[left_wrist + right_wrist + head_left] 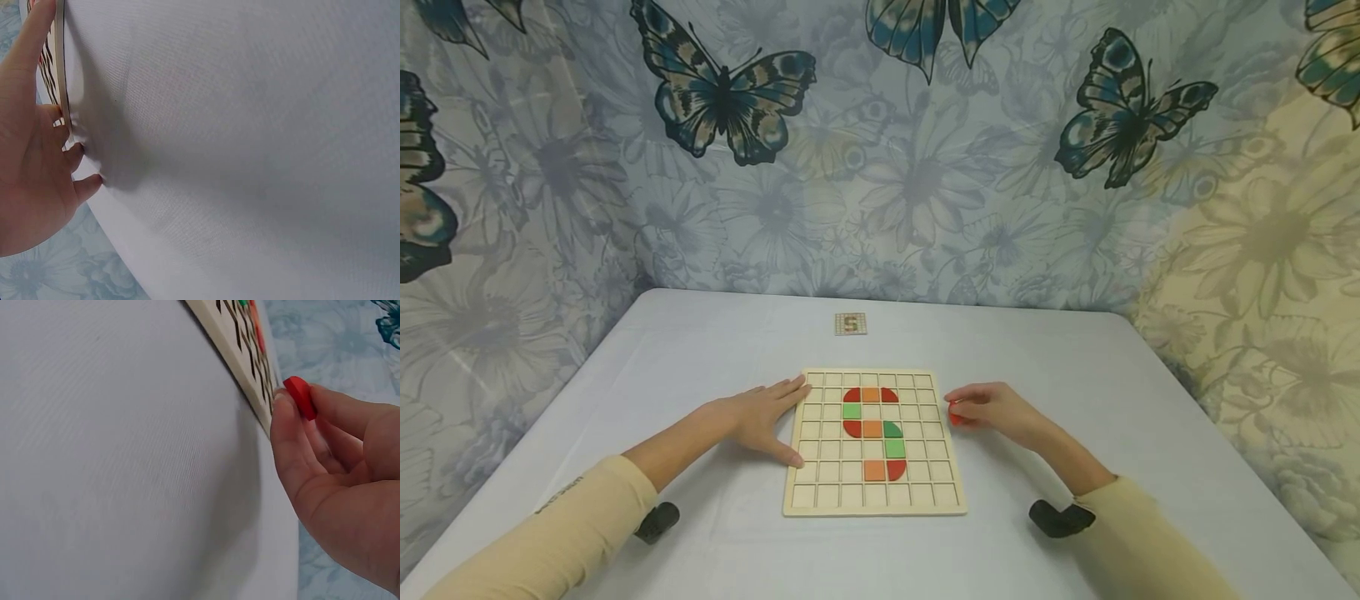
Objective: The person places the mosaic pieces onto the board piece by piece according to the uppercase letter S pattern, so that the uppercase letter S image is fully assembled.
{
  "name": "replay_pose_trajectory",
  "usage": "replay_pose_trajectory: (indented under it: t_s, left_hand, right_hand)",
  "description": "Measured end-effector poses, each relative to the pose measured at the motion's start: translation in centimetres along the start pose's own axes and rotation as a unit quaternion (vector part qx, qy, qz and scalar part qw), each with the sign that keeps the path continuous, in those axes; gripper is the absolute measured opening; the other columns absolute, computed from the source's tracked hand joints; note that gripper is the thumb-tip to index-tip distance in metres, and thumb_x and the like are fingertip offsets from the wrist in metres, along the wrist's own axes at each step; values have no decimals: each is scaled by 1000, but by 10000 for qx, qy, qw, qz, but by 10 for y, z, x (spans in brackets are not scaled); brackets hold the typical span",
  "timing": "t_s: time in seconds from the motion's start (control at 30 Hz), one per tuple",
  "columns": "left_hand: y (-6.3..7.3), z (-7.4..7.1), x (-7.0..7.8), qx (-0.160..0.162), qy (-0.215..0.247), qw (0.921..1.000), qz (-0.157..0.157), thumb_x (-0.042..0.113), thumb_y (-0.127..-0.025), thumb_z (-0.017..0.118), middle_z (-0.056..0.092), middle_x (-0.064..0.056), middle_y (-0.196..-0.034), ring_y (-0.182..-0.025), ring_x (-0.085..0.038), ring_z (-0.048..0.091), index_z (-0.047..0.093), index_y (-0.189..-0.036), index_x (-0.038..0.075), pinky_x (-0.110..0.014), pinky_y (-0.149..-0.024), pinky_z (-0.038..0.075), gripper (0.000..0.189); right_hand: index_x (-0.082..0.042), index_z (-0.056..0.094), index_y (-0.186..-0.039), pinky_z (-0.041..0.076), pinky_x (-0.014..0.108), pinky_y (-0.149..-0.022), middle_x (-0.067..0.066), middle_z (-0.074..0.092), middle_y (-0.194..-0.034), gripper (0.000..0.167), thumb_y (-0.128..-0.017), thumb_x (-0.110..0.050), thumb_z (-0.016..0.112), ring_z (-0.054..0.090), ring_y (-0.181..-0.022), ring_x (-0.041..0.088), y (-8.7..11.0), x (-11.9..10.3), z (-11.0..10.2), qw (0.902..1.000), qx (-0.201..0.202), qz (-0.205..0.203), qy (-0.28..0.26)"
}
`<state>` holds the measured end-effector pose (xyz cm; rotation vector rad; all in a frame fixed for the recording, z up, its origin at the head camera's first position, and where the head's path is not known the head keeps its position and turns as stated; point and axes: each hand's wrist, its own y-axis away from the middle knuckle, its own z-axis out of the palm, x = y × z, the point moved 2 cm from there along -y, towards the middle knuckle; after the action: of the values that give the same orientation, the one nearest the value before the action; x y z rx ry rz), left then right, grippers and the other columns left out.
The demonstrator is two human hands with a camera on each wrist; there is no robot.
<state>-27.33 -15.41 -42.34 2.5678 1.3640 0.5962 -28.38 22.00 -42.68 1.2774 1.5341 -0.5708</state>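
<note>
A wooden grid board (917,496) lies flat at the middle of the table, with red quarter-round, orange square and green tiles set in some of its cells. My left hand (760,419) rests at the board's left edge, fingers spread and straight, the fingertips and thumb touching the rim. Just off the board's right edge, my right hand (1000,411) pinches a red tile (301,398) between thumb and fingertips. In the right wrist view the tile is held on edge close to the board's rim. Among the set tiles are an orange square (874,471) and a green square (895,448).
A small pattern card (851,324) with a coloured figure on a grid lies behind the board. White cloth covers the table (730,533). A patterned butterfly wall covering (917,192) stands behind and at both sides. Dark straps (1062,518) hang near both wrists.
</note>
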Motion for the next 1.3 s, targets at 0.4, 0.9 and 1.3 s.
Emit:
replay_pose_trajectory:
  t_s: [0.4, 0.9, 1.3]
  left_hand:
    - [0, 1, 0, -17, 44, 10000, 22, 74, -71, 64, 5, -13, -158, -142, -34, 11, 13, -153, 5, -55, -110, 16, 118]
    - [-1, 2, -2, 22, -11, 10000, -54, 75, -70, 63, 6, -10, -159, -143, -31, 11, 15, -153, 8, -53, -110, 17, 118]
    - [0, 0, -1, -1, -32, 10000, -89, 75, -70, 64, 6, -9, -159, -143, -30, 12, 15, -154, 8, -52, -111, 17, 118]
  right_hand:
    - [3, 65, -116, 54, 33, -80, 10, 69, -101, 34, -88, -15, 70, 67, -90, 20, -15, -17, 28, 9989, -446, -40, -127]
    - [1, 71, -108, 55, 32, -73, 8, 71, -95, 25, -86, -12, 72, 67, -79, 16, -29, -43, 70, 9939, -1003, -390, 230]
    - [-4, 74, -101, 56, 31, -70, 5, 70, -92, 18, -85, -10, 73, 67, -77, 16, -36, -52, 93, 9879, -1320, -566, 590]
